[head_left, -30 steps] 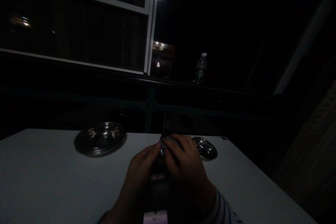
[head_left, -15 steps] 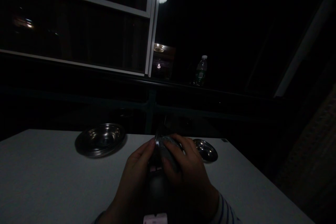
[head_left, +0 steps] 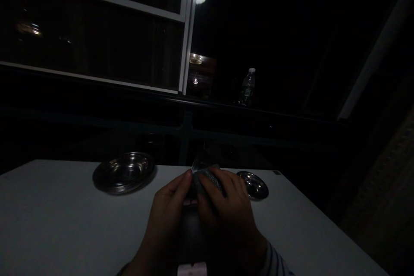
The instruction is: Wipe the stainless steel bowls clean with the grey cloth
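Observation:
My left hand [head_left: 168,205] is closed, its thumb and fingers pinching the edge of a dark, shiny, metal-looking piece [head_left: 199,162] held above the table. Most of that piece is lost in shadow, and I cannot make out its full shape. Against it, my right hand [head_left: 228,200] presses a grey textured cloth [head_left: 214,178] with bent fingers. Behind the right hand lies a small shiny metal dish [head_left: 255,186]. Left of both hands sits a stack of wide metal bowls [head_left: 124,173].
The white table [head_left: 64,220] spreads under the hands, its far edge just beyond the bowls. A pale pinkish object [head_left: 192,269] shows at the bottom edge. On the dark sill stands a plastic bottle [head_left: 247,88], beside a window frame [head_left: 189,30]. The room is very dim.
My right hand and the cloth have shifted slightly against the held piece, and more of the cloth's textured side shows between the fingers. My left hand keeps its pinch. The bowls are unmoved.

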The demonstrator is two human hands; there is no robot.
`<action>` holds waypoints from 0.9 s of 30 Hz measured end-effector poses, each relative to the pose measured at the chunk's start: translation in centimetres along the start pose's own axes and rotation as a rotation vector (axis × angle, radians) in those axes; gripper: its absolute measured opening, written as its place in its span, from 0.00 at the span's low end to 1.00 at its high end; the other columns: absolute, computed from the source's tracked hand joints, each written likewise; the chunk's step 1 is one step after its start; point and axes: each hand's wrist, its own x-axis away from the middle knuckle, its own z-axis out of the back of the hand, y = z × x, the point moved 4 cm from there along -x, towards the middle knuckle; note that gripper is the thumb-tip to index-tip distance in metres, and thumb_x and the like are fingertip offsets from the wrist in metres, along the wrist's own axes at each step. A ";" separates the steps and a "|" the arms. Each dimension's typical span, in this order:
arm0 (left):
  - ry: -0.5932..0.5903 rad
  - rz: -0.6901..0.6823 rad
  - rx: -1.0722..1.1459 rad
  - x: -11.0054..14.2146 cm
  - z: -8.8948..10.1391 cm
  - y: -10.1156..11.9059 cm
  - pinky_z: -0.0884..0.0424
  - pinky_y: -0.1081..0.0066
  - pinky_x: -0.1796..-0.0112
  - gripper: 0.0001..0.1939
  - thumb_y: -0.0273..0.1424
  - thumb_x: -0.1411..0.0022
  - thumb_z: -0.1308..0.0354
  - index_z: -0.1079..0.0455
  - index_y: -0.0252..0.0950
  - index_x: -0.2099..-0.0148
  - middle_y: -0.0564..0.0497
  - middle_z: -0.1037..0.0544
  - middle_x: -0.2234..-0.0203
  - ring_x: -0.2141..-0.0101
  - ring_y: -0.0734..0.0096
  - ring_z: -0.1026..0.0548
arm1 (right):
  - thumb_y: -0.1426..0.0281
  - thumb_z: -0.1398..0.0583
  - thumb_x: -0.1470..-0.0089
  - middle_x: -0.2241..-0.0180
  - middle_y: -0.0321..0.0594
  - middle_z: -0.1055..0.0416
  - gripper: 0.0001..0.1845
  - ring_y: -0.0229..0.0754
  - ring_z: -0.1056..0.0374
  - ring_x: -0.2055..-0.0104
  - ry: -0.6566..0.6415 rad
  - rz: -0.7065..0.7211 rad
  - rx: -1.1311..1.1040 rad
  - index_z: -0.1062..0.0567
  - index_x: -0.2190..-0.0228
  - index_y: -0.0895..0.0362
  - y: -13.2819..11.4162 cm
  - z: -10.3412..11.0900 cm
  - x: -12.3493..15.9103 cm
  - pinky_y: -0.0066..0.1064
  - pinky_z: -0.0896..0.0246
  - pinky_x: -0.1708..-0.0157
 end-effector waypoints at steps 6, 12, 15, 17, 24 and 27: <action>-0.064 0.023 0.002 0.2 -0.3 -0.5 0.34 0.69 0.59 0.16 0.38 0.48 0.43 0.25 0.35 0.60 0.48 0.21 0.67 0.66 0.65 0.25 | 0.69 0.46 0.48 0.56 0.44 0.33 0.17 0.45 0.39 0.56 -0.082 -0.147 -0.058 0.31 0.55 0.56 1.7 0.5 -0.2 0.40 0.43 0.58; -0.051 0.077 0.000 0.5 -0.6 -0.6 0.32 0.69 0.63 0.15 0.37 0.49 0.42 0.24 0.35 0.62 0.48 0.20 0.68 0.67 0.63 0.25 | 0.68 0.46 0.46 0.56 0.42 0.34 0.16 0.43 0.39 0.54 -0.186 -0.287 -0.139 0.32 0.54 0.54 3.2 0.4 -0.1 0.38 0.42 0.55; -0.031 0.082 0.017 0.5 -0.5 -0.7 0.31 0.69 0.67 0.16 0.38 0.50 0.41 0.25 0.34 0.61 0.47 0.21 0.68 0.67 0.62 0.25 | 0.68 0.47 0.46 0.55 0.43 0.34 0.17 0.43 0.40 0.54 -0.189 -0.263 -0.135 0.32 0.53 0.55 3.0 0.3 -0.1 0.39 0.42 0.55; -0.031 0.086 0.026 0.5 -0.4 -0.7 0.31 0.70 0.69 0.18 0.39 0.49 0.42 0.26 0.34 0.59 0.46 0.21 0.67 0.66 0.62 0.25 | 0.68 0.47 0.45 0.55 0.44 0.34 0.17 0.44 0.40 0.54 -0.180 -0.221 -0.126 0.32 0.53 0.56 2.6 0.2 -0.2 0.39 0.42 0.56; 0.028 0.041 0.088 0.1 0.0 -0.2 0.34 0.69 0.59 0.15 0.36 0.49 0.41 0.25 0.33 0.61 0.48 0.21 0.66 0.64 0.65 0.26 | 0.67 0.46 0.47 0.56 0.45 0.32 0.17 0.45 0.38 0.58 -0.121 -0.022 -0.009 0.30 0.55 0.56 0.3 0.0 0.0 0.38 0.44 0.61; 0.058 0.028 0.130 0.1 0.1 0.1 0.33 0.71 0.61 0.12 0.35 0.50 0.40 0.25 0.34 0.63 0.49 0.21 0.68 0.65 0.66 0.26 | 0.69 0.47 0.47 0.58 0.44 0.31 0.15 0.45 0.38 0.59 -0.068 0.030 0.051 0.29 0.58 0.55 -0.6 -0.2 0.2 0.37 0.45 0.63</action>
